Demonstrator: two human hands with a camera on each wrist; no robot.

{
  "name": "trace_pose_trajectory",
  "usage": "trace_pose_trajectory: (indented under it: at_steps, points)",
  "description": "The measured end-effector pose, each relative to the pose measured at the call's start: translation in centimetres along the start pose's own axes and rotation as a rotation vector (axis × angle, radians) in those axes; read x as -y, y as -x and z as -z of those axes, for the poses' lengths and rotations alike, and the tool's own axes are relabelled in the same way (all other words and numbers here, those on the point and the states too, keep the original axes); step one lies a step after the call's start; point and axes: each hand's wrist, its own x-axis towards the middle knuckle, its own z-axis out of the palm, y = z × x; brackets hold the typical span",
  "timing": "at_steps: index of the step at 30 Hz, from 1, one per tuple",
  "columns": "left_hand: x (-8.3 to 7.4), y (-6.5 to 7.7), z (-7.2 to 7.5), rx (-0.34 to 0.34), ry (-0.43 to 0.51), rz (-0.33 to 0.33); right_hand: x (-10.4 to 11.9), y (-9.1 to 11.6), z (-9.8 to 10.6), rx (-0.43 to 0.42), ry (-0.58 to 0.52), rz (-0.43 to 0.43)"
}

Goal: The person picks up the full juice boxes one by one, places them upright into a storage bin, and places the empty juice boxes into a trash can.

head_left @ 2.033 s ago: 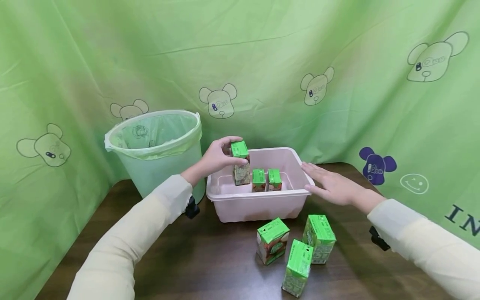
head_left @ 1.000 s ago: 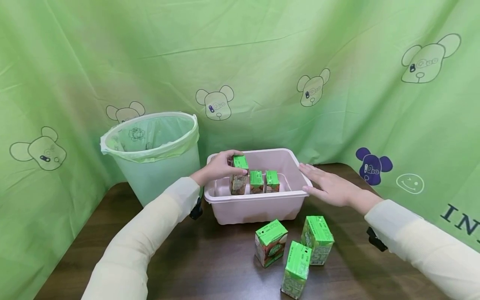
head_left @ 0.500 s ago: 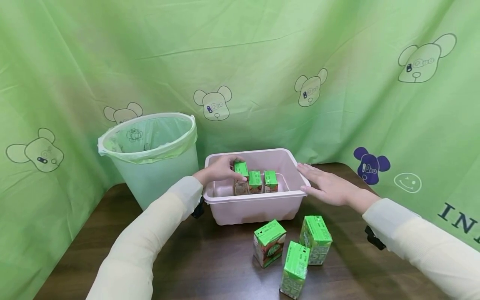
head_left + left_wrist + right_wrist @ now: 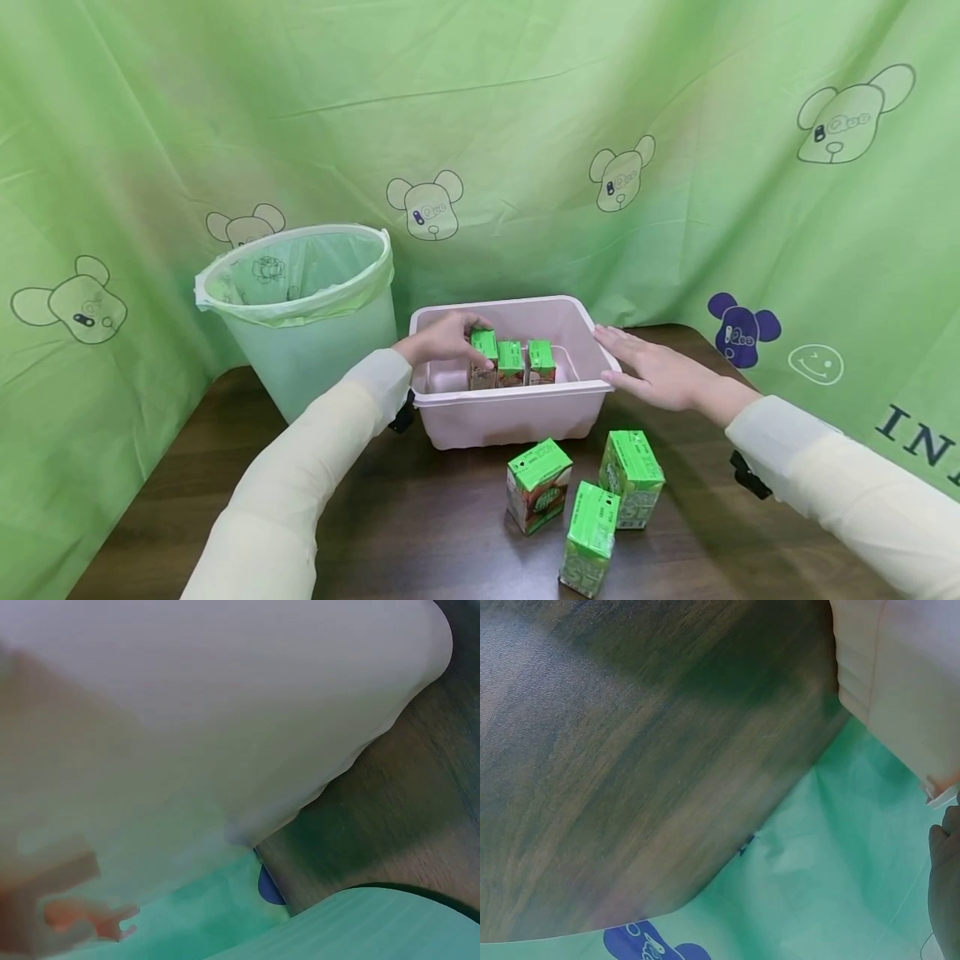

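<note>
Inside the pale pink plastic bin point(image 4: 517, 419), my left hand point(image 4: 442, 339) holds a small juice box point(image 4: 483, 342) with a green top between thumb and fingers. The box stands upright, low in the bin, close beside a second juice box point(image 4: 511, 357). To the right of that stands a third juice box point(image 4: 541, 356). My right hand point(image 4: 656, 371), fingers straight, rests on the bin's right rim. The right wrist view catches only part of that hand point(image 4: 946, 877) by the bin's corner. The left wrist view is mostly a blurred pale wall.
In front of the bin, three more juice boxes stand on the dark wooden table point(image 4: 405, 517): a brown-sided box point(image 4: 538, 492), a green-sided box point(image 4: 633, 479) and a nearer box point(image 4: 590, 542). A lined green trash can point(image 4: 330, 333) stands left of the bin. Green curtain point(image 4: 525, 100) surrounds the table.
My left hand has lowered its juice box into the bin and moved it right, up to the box beside it. The right hand stays on the rim. The view has shifted slightly.
</note>
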Motion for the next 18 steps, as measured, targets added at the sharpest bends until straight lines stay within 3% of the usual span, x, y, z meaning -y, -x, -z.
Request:
trace_pose_trajectory:
  at_steps: [18]
  points:
    - [0.00, -0.26, -0.79, 0.040, -0.033, 0.078, -0.03, -0.04, -0.05, -0.001, 0.003, -0.002]
